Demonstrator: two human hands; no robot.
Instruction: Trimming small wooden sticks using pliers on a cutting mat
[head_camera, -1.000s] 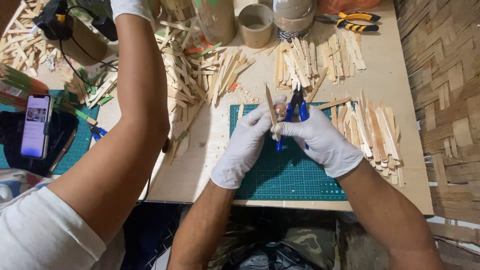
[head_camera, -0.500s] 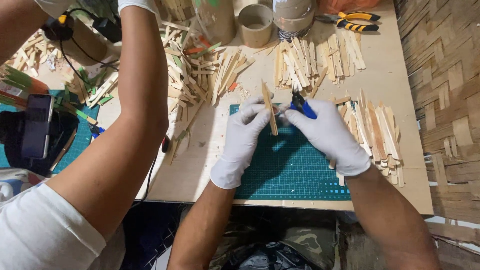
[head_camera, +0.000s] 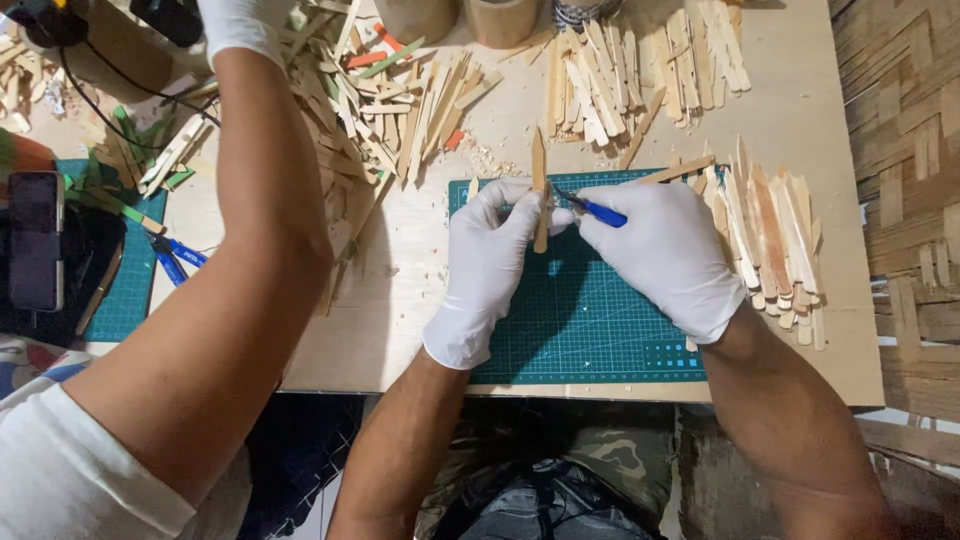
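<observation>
My left hand (head_camera: 492, 255), in a white glove, pinches a flat wooden stick (head_camera: 539, 175) upright over the green cutting mat (head_camera: 585, 320). My right hand (head_camera: 668, 250), also gloved, grips a blue-handled cutting tool (head_camera: 598, 210) whose tip touches the stick's right edge. Both hands hover above the mat's upper half. The stick's lower end shows below my left fingers.
Piles of cut wooden sticks lie right of the mat (head_camera: 775, 235), behind it (head_camera: 620, 70) and to the left (head_camera: 380, 110). Another person's arm (head_camera: 240, 260) reaches across the left side. A phone (head_camera: 35, 240), blue pliers (head_camera: 172, 258) and cardboard tubes (head_camera: 500, 15) are nearby.
The view has moved closer and the hands have shifted slightly toward the mat's top edge. The tool tip now meets the stick; the other person's arm has stayed stretched over the table.
</observation>
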